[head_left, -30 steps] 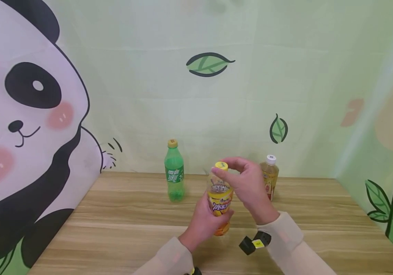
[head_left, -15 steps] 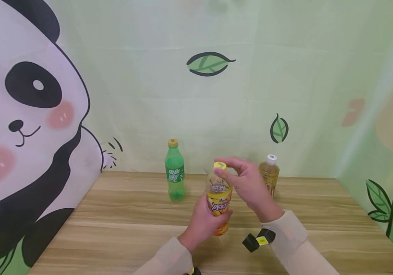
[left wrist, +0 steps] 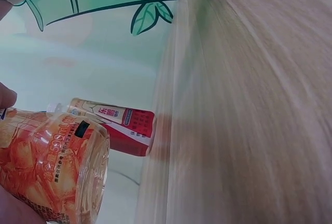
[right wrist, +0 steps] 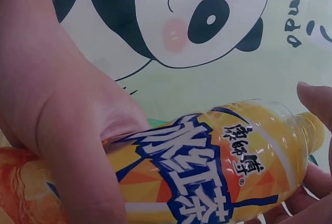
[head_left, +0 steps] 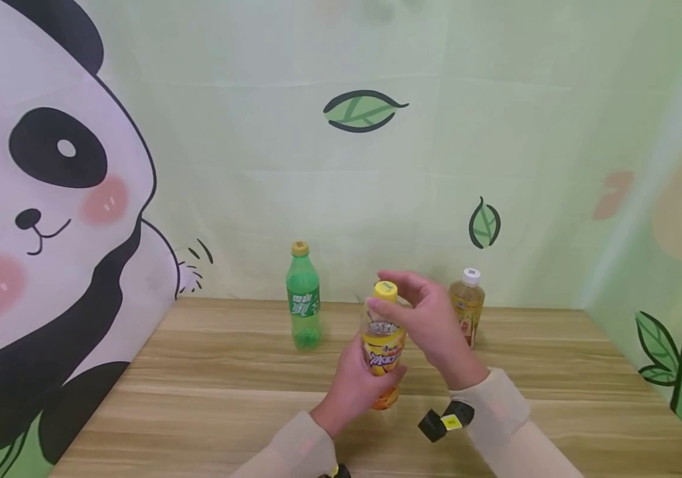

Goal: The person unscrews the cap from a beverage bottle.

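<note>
My left hand point(head_left: 360, 382) grips an iced tea bottle point(head_left: 384, 352) with a yellow and orange label round its lower half, holding it nearly upright above the table. Its yellow cap point(head_left: 385, 291) is on the neck. Around the cap my right hand point(head_left: 433, 322) spreads its thumb and fingers, thumb in front of the neck and index finger behind. A small gap shows between thumb point(right wrist: 315, 99) and cap in the right wrist view. The left wrist view shows the bottle's orange base point(left wrist: 57, 167), with part of the left hand at the lower left corner.
A green soda bottle point(head_left: 303, 299) with a yellow cap stands behind to the left. Behind my right hand stands an amber drink bottle point(head_left: 466, 309) with a white cap. The wooden table point(head_left: 209, 378) ends at a panda-printed cloth backdrop point(head_left: 245, 166).
The right thumb has slid off the cap's front, down to the neck, and the fingers have loosened. The bottle has tilted and shifted slightly. The left hand keeps its grip.
</note>
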A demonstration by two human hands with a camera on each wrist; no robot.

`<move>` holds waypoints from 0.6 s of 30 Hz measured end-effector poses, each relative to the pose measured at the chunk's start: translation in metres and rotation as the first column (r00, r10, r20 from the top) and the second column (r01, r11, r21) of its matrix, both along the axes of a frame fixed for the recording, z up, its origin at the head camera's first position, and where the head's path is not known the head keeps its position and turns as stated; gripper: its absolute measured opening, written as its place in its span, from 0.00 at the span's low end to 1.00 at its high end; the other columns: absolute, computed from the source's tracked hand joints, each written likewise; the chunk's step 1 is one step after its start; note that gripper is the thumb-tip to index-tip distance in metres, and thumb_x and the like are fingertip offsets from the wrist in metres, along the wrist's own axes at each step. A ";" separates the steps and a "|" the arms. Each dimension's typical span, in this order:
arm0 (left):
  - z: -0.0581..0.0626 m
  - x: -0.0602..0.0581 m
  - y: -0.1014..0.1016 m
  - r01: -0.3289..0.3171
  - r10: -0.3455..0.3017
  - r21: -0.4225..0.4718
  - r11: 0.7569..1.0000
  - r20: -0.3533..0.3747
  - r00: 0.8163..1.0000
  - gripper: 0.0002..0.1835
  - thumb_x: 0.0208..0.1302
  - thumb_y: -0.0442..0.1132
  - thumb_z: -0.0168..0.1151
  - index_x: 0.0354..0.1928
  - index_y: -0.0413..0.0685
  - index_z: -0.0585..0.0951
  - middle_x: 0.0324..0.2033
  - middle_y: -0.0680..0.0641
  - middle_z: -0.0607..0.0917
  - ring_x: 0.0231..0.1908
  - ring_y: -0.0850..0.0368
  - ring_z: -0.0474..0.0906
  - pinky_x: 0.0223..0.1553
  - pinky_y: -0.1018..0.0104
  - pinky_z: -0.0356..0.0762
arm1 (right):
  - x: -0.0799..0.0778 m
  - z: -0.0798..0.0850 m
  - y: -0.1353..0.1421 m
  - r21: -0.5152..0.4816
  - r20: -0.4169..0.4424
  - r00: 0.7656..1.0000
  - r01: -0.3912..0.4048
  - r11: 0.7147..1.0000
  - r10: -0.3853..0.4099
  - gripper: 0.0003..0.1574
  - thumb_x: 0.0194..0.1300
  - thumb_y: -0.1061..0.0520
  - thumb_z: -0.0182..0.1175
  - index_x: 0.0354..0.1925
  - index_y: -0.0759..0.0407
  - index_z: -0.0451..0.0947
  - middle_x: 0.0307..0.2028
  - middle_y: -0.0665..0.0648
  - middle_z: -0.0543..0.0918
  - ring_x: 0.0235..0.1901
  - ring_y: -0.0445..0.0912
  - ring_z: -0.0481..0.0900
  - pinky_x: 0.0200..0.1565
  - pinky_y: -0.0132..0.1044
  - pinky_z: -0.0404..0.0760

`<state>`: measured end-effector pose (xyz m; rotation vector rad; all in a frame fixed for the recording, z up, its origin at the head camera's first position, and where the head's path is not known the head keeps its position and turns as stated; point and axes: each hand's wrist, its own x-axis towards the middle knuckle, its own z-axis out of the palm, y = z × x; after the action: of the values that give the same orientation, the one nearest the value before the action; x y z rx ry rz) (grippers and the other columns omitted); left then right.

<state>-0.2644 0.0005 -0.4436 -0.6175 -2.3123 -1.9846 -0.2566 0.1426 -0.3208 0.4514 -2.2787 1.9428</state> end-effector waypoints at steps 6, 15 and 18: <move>0.002 0.001 0.001 -0.001 0.001 0.002 1.000 0.013 1.000 0.32 0.61 0.44 0.75 0.64 0.59 0.71 0.53 0.54 0.84 0.51 0.57 0.82 0.57 0.57 0.82 | 0.000 0.002 -0.003 -0.027 0.031 0.997 0.067 0.997 -0.066 0.34 0.59 0.51 0.76 0.61 0.55 0.77 0.60 0.54 0.82 0.61 0.49 0.79 0.61 0.45 0.81; 0.002 0.001 0.002 0.001 -0.001 0.012 1.000 -0.005 1.000 0.31 0.62 0.42 0.74 0.64 0.59 0.71 0.53 0.53 0.83 0.52 0.56 0.82 0.59 0.55 0.82 | 0.002 0.002 -0.009 -0.047 0.019 0.990 0.141 0.989 -0.140 0.29 0.54 0.50 0.80 0.48 0.59 0.78 0.45 0.56 0.84 0.45 0.50 0.81 0.47 0.36 0.85; 0.001 0.002 0.002 0.000 0.000 0.007 1.000 0.000 1.000 0.31 0.61 0.42 0.74 0.64 0.60 0.70 0.53 0.53 0.83 0.52 0.56 0.82 0.59 0.56 0.82 | 0.002 0.002 -0.009 -0.037 0.017 0.987 0.158 0.987 -0.158 0.29 0.54 0.48 0.80 0.47 0.59 0.79 0.44 0.56 0.85 0.45 0.50 0.82 0.47 0.36 0.85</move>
<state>-0.2625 0.0022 -0.4423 -0.6168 -2.3041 -1.9911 -0.2548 0.1336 -0.3186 0.2448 -2.2071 1.9143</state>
